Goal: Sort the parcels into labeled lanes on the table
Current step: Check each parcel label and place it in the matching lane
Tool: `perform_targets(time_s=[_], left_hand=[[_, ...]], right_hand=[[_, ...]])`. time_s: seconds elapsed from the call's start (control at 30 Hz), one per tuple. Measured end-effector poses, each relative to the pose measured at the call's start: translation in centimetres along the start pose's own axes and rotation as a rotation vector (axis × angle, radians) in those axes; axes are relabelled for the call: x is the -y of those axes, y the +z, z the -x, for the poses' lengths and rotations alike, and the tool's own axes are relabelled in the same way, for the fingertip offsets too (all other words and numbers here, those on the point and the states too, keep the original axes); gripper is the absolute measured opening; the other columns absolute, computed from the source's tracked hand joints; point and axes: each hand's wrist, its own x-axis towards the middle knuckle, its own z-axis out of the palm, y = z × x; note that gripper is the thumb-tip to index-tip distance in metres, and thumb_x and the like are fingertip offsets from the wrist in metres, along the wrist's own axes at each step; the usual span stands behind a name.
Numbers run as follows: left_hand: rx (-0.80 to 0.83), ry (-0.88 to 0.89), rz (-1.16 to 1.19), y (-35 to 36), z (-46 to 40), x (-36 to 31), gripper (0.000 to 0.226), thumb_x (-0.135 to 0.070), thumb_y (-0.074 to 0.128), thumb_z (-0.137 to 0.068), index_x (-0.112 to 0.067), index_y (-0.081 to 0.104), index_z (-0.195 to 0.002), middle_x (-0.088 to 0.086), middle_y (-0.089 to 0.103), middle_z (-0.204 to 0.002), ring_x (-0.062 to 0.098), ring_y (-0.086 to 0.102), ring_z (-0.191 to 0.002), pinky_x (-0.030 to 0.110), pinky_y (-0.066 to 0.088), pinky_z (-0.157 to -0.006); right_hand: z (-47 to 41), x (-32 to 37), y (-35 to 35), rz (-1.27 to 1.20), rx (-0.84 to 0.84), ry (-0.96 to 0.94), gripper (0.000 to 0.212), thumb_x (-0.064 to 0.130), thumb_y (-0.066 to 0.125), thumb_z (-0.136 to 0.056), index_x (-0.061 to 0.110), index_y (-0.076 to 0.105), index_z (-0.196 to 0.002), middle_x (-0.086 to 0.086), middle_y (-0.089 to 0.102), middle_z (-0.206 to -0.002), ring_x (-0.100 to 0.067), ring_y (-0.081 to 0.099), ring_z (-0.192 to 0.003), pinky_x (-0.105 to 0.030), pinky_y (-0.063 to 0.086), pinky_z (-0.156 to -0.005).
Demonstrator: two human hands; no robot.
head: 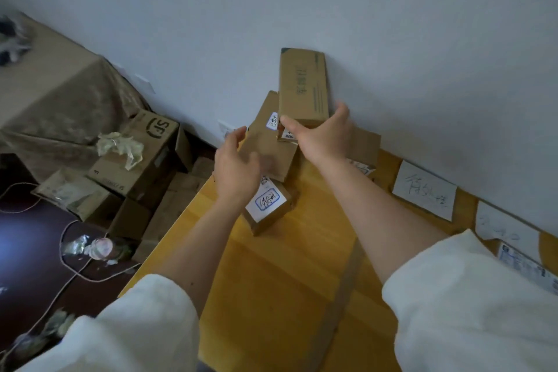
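Observation:
A pile of brown cardboard parcels stands at the far end of the yellow wooden table (271,275), against the wall. On top lies a long parcel (303,86) with green print. My right hand (323,136) grips its near end, thumb left and fingers right. Below it a flat parcel (268,142) with a small white label tilts toward me. My left hand (235,166) hovers open beside this flat parcel, slightly blurred. A small box (268,205) with a handwritten white label sits in front of the pile, partly behind my left wrist.
Two handwritten paper lane labels (424,190) (507,226) lie along the wall on the right, with a printed parcel (525,263) near the second. Left of the table, cardboard boxes (145,154) with crumpled paper crowd the floor beside a cloth-covered surface (54,100). A cord trails across the dark floor.

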Motion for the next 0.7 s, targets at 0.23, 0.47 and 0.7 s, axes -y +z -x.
perform_targets(time_s=[0.23,0.47,0.7], left_hand=[[0.235,0.030,-0.218,1.8,-2.0,-0.3,0.056,-0.013,0.049,-0.087,-0.027,0.042,-0.141,0.001,0.052,-0.137,0.020,0.035,-0.134,0.040,0.033,-0.111],[0.274,-0.011,-0.245,1.7,-1.7,-0.9,0.056,-0.022,0.052,-0.085,-0.033,0.043,-0.139,0.002,0.051,-0.136,0.025,0.039,-0.130,0.047,0.036,-0.109],[0.266,-0.085,0.172,1.7,1.2,-4.6,0.041,-0.023,0.051,-0.095,-0.019,0.050,-0.136,-0.011,0.058,-0.118,-0.018,0.057,-0.078,-0.001,0.042,-0.065]], right_hand=[[-1.5,1.1,2.0,0.128,0.031,0.016,0.116,0.054,0.081,-0.064,0.015,0.013,-0.151,-0.009,0.030,-0.149,-0.028,0.030,-0.137,-0.039,0.035,-0.106],[-0.7,-0.8,-0.5,-0.150,-0.014,-0.028,0.100,0.043,0.081,-0.065,0.018,0.028,-0.146,0.000,0.044,-0.138,-0.015,0.045,-0.124,-0.023,0.041,-0.093],[3.5,-5.5,-6.2,-0.517,0.235,0.109,0.094,0.048,0.077,-0.073,0.026,0.025,-0.148,0.003,0.058,-0.128,-0.013,0.064,-0.111,-0.039,0.056,-0.093]])
